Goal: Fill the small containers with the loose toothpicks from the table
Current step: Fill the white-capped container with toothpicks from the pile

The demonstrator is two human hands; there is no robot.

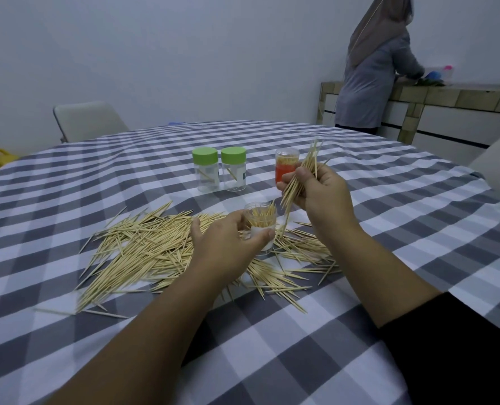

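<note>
Checked tablecloth [272, 331] under both hands: left hand [228, 244] grips open container [261, 226], right hand [315, 191] grips toothpick bundle [299, 176].

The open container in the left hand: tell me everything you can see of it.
The open container is a small clear plastic cylinder with a white label band round its lower half and no lid on. It stands upright amid the loose toothpicks, partly filled with toothpicks standing on end. The left hand grips its side.
</note>
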